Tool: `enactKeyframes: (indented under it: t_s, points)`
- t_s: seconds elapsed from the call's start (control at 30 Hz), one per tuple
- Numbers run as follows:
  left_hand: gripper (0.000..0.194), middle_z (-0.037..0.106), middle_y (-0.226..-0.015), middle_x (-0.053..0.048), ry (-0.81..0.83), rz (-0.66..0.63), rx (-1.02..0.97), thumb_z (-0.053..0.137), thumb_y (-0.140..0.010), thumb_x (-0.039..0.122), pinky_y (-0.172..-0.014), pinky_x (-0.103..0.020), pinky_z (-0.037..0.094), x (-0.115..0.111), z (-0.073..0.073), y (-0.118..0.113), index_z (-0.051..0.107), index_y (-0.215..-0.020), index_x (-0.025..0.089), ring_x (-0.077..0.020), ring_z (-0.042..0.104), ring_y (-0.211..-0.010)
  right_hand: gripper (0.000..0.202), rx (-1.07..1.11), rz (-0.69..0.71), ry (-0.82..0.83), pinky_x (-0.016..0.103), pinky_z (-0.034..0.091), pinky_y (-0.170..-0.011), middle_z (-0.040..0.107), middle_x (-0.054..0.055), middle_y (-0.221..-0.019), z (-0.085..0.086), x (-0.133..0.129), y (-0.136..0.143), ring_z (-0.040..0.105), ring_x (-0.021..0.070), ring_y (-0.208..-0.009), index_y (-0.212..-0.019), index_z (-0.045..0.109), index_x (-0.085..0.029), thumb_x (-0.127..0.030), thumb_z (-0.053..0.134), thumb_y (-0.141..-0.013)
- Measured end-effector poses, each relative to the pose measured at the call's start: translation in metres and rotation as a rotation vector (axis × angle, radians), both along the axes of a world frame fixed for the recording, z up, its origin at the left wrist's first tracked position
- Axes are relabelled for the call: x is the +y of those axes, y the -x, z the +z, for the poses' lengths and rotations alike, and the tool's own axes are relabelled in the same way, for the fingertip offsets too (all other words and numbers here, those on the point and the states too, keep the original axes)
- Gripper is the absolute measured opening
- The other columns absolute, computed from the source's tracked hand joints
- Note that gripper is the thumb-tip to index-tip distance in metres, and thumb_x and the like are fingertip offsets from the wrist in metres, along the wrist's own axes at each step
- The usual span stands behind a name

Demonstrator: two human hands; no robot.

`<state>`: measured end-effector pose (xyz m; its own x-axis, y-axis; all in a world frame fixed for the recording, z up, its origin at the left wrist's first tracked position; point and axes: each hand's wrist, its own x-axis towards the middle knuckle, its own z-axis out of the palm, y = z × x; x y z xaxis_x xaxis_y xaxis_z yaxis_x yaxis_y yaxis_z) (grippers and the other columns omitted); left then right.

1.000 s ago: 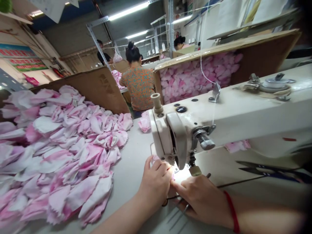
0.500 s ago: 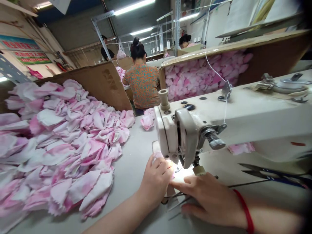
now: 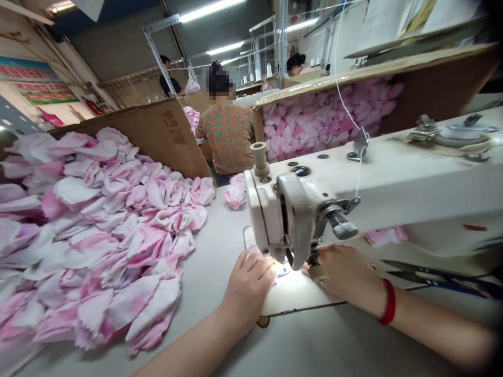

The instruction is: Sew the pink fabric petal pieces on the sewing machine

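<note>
My left hand [image 3: 251,285] is closed over a small pink-and-white fabric piece [image 3: 253,252], just left of the lit needle area of the sewing machine [image 3: 271,220]. Most of that piece is hidden under my fingers. On the other side of the needle, my right hand [image 3: 346,275], with a red band at its wrist, reaches in beside the presser bar. Its fingertips are largely hidden behind the machine head, so I cannot see whether they hold anything. The pale metal bed plate [image 3: 291,301] shows below the needle.
A big heap of pink-and-white fabric pieces [image 3: 106,246] covers the left, against a cardboard sheet [image 3: 157,133]. Scissors [image 3: 428,277] lie at the right. More pieces fill a cardboard box [image 3: 424,99] behind the machine. A person in a patterned shirt [image 3: 228,136] sits ahead.
My right hand has moved up and away from the bed plate's front edge to beside the presser bar. Blurred thin metal prongs near it are out of sight. My left hand stays put.
</note>
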<state>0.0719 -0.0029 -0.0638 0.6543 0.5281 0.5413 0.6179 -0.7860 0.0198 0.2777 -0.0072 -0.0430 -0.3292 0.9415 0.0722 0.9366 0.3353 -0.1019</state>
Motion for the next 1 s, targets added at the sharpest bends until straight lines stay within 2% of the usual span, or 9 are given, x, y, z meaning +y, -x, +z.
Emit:
enactKeyframes:
  t_s: [0.23,0.4,0.57,0.8,0.87,0.93,1.0]
  points:
    - [0.021,0.061,-0.086,-0.007,-0.045,-0.002,0.144,0.038,-0.085,0.009,-0.085,-0.04,0.043,-0.006,0.003,-0.001,0.056,-0.095,0.013,-0.0206,0.052,-0.09,0.024,0.034,0.05,-0.007,0.026,0.032,-0.051,0.065,0.003,-0.067,-0.008,0.002,-0.005,0.061,0.018,-0.062,-0.066,0.058,-0.02,-0.028,0.043,-0.082]
    - [0.021,0.058,-0.078,-0.008,-0.088,-0.006,0.137,0.036,-0.084,0.007,-0.081,-0.039,0.044,-0.005,0.007,-0.003,0.056,-0.083,0.014,-0.0213,0.052,-0.088,0.028,-0.017,0.042,-0.058,0.028,0.034,-0.052,0.064,0.007,-0.063,-0.009,0.004,-0.005,0.061,0.0211,-0.062,-0.063,0.057,-0.019,-0.027,0.041,-0.083]
    - [0.02,0.057,-0.076,-0.007,-0.061,-0.055,0.092,0.037,-0.084,0.006,-0.08,-0.036,0.044,-0.002,0.006,-0.001,0.056,-0.085,0.012,-0.0196,0.053,-0.087,0.028,-0.036,0.06,-0.087,0.028,0.033,-0.051,0.064,0.007,-0.063,-0.01,0.005,-0.006,0.061,0.0206,-0.061,-0.063,0.057,-0.018,-0.027,0.041,-0.084]
    - [0.02,0.059,-0.077,-0.004,0.044,-0.037,0.095,0.04,-0.085,0.01,-0.082,-0.035,0.043,-0.002,0.007,0.003,0.054,-0.098,0.014,-0.0187,0.054,-0.088,0.023,-0.005,0.054,-0.069,0.026,0.026,-0.048,0.063,0.003,-0.059,0.006,0.009,-0.015,0.059,0.0173,-0.058,-0.065,0.057,-0.019,-0.024,0.042,-0.081]
    - [0.02,0.06,-0.08,-0.005,0.055,-0.039,0.087,0.04,-0.086,0.011,-0.083,-0.036,0.043,-0.002,0.007,0.003,0.054,-0.099,0.015,-0.0188,0.055,-0.088,0.018,0.045,0.088,-0.055,0.025,0.023,-0.046,0.061,0.0,-0.055,0.012,0.011,-0.021,0.057,0.0161,-0.053,-0.064,0.058,-0.021,-0.026,0.047,-0.078]
    - [0.019,0.062,-0.084,-0.006,0.051,-0.045,0.074,0.04,-0.086,0.012,-0.084,-0.036,0.042,-0.001,0.007,0.003,0.054,-0.099,0.015,-0.0188,0.055,-0.088,0.016,0.135,0.16,-0.12,0.024,0.022,-0.045,0.058,-0.002,-0.05,0.014,0.011,-0.025,0.053,0.0142,-0.048,-0.061,0.057,-0.021,-0.03,0.052,-0.074]
    - [0.019,0.062,-0.088,-0.006,0.043,-0.048,0.068,0.039,-0.086,0.012,-0.083,-0.036,0.043,-0.001,0.007,0.003,0.054,-0.098,0.015,-0.0188,0.055,-0.088,0.022,0.244,0.21,-0.315,0.024,0.021,-0.045,0.054,-0.003,-0.045,0.014,0.011,-0.025,0.049,0.0121,-0.043,-0.055,0.055,-0.021,-0.028,0.051,-0.075]
